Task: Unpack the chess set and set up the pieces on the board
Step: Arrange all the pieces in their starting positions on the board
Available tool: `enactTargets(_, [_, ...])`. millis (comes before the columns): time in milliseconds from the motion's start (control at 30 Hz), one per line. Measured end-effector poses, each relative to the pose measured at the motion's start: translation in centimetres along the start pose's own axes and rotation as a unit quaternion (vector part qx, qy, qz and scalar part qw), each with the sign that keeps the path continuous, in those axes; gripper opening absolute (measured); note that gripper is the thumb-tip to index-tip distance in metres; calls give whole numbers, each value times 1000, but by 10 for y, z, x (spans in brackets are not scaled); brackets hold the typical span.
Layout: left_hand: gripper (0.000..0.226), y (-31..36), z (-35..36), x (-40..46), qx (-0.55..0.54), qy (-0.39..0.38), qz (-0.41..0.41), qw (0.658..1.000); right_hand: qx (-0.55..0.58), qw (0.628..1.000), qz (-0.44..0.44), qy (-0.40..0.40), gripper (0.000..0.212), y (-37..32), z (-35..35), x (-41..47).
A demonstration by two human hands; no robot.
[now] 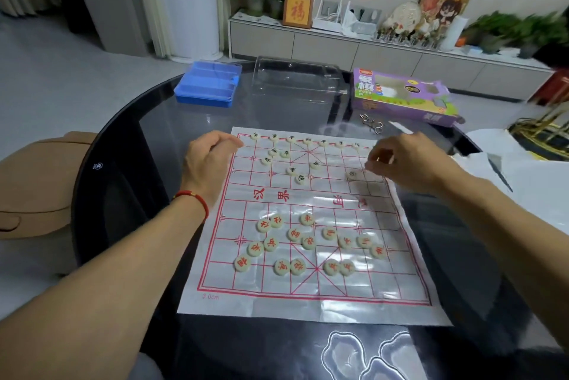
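Observation:
A white paper board with a red grid lies on the dark round glass table. Pale round pieces with black characters form a row along its far edge, and several more lie loose behind that row. One black-lettered piece sits alone at the right. Red-lettered pieces are scattered over the near half. My left hand is curled at the board's far left corner, and nothing shows in it. My right hand hovers at the far right corner, fingertips pinched on something pale and blurred, seemingly a piece.
Beyond the board stand a blue compartment box, a clear plastic tray and the purple chess-set box. A metal ring puzzle lies near it. White paper is at the right, a tan seat at the left.

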State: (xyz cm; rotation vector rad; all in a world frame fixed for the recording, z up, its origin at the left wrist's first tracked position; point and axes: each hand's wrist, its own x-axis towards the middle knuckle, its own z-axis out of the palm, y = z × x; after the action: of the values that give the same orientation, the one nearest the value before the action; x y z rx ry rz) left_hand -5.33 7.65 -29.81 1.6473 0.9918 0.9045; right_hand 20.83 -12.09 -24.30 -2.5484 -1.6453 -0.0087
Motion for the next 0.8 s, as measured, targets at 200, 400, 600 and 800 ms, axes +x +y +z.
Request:
enactTargets(200, [20,3,1,-5,17,-2,8,1000,27,994,108,17,30,27,22,-13])
enactTargets(400, [20,0,2,-3,30,-4,10,999,103,991,82,32,22,44,22,-21])
enactTargets(600, [19,-2,6,-2,83,0,28,996,84,996,16,3,23,45,27,-27])
enactTargets(800, [16,-4,6,-3,112,-2,37,993,94,996,-7,-11,20,49,25,-27])
